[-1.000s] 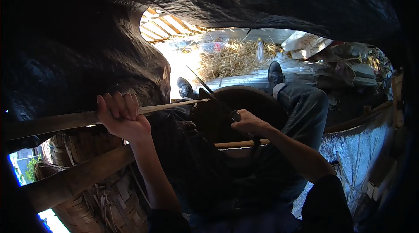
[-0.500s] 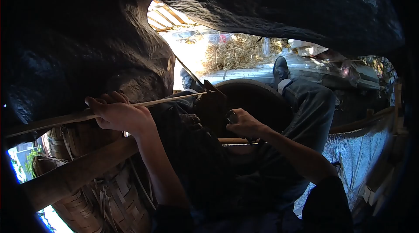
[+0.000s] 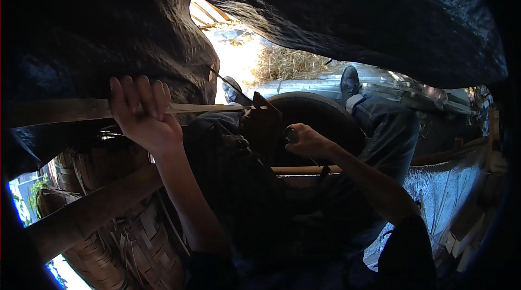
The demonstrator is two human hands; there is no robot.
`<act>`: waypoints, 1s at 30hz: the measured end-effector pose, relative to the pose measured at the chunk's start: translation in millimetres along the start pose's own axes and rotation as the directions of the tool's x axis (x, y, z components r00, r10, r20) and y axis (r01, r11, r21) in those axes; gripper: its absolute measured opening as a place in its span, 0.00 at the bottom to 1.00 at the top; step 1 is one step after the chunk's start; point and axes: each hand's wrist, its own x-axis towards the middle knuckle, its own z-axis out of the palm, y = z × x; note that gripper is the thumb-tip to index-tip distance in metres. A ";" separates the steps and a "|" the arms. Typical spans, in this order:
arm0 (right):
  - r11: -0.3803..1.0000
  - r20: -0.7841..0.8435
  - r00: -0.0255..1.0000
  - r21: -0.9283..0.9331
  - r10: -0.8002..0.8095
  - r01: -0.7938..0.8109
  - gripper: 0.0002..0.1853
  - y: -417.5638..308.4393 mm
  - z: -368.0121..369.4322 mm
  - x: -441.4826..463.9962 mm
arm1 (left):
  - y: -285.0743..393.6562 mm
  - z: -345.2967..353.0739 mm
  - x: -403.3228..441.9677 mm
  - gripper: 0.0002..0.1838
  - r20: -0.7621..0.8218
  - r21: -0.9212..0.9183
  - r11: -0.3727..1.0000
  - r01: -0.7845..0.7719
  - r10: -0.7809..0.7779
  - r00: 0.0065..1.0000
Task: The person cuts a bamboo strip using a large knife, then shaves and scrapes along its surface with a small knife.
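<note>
My left hand (image 3: 144, 111) is closed round a long, flat pale strip (image 3: 201, 108), which looks like split bamboo or wood. The strip's wide end runs out to the left, and its thin end points right, to a broad dark blade (image 3: 263, 127). My right hand (image 3: 306, 142) grips the dark rounded handle of what seems to be a knife, above my lap. Shadow hides where the handle joins the blade. Strip tip and blade edge meet or overlap; I cannot tell whether they touch.
A round, dark tyre-like rim (image 3: 325, 102) lies between my legs. Woven baskets (image 3: 135, 246) and a thick pole (image 3: 97, 208) are at lower left. Dark sheeting (image 3: 347, 13) hangs overhead. Straw (image 3: 290, 64) lies beyond my shoes, and silvery sheeting (image 3: 445, 197) at right.
My left hand has risen and turned, its fingers now pointing up, and the strip's left end has swung upward. The right hand has barely moved, still on the handle.
</note>
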 end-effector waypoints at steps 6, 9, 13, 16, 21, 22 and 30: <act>0.923 0.259 0.966 0.368 0.011 -0.110 0.07 -20.4 1.7 -8.4 | 13.1 -34.7 1.6 0.21 0.412 -0.239 0.930 0.278 -0.162 0.897; 0.913 0.312 0.949 0.371 0.052 -0.172 0.06 -29.0 -11.7 -9.8 | 12.1 -48.9 2.8 0.22 0.483 -0.231 0.922 0.310 -0.168 0.859; 0.914 0.305 0.950 0.362 0.068 -0.182 0.08 -51.1 -28.5 -26.3 | 11.6 -49.1 2.2 0.25 0.615 -0.251 0.907 0.338 -0.120 0.779; 0.875 0.374 0.923 0.415 0.084 -0.248 0.11 -74.5 -38.6 -39.9 | 12.5 -46.4 4.7 0.25 0.750 -0.167 0.930 0.329 -0.097 0.654; 0.864 0.319 0.912 0.347 0.257 -0.365 0.08 -84.1 -31.0 -32.0 | 16.1 -33.7 -1.3 0.26 0.830 -0.081 0.942 0.325 -0.117 0.546; 0.869 0.280 0.919 0.335 0.276 -0.364 0.08 -91.0 -36.8 -29.5 | 17.3 -33.1 -3.0 0.26 0.820 -0.063 0.943 0.326 -0.137 0.555; 0.925 0.268 0.957 0.324 0.112 -0.199 0.12 -89.1 -27.8 -48.2 | 11.8 -23.5 -4.5 0.27 0.833 -0.082 0.934 0.348 -0.127 0.538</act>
